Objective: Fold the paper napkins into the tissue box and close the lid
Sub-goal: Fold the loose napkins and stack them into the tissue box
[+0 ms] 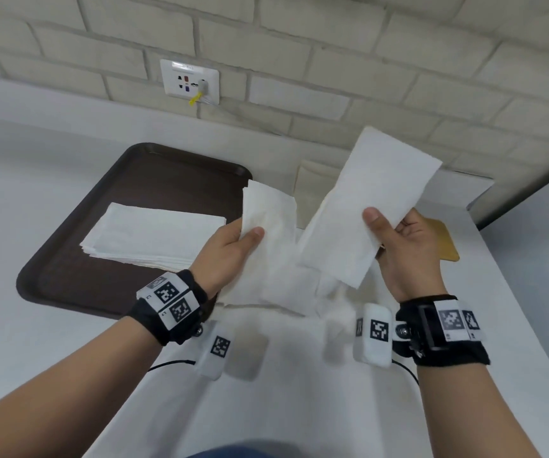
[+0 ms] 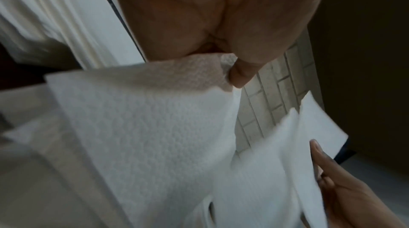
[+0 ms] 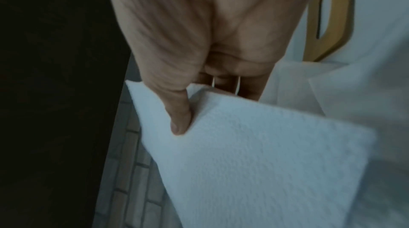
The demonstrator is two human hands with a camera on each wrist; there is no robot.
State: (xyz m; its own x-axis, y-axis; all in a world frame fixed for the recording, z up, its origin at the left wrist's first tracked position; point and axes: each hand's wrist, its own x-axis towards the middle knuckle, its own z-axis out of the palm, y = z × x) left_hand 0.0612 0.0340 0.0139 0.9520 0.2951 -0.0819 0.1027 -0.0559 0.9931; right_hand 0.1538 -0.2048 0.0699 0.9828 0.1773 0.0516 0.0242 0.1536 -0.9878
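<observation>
Above the table, one napkin (image 1: 268, 223) is pinched by the left hand (image 1: 230, 249) and another (image 1: 362, 206) by the right hand (image 1: 405, 246); a stack (image 1: 147, 236) waits on the tray (image 1: 68, 259) at nine o'clock, so folding seems barely begun, with the lid (image 1: 445, 239) off at three o'clock.

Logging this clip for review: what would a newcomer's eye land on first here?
Two white napkins held up mid-frame: the left hand pinches one napkin, the right hand a longer napkin. Left of them, a napkin stack lies on a dark brown tray.
</observation>
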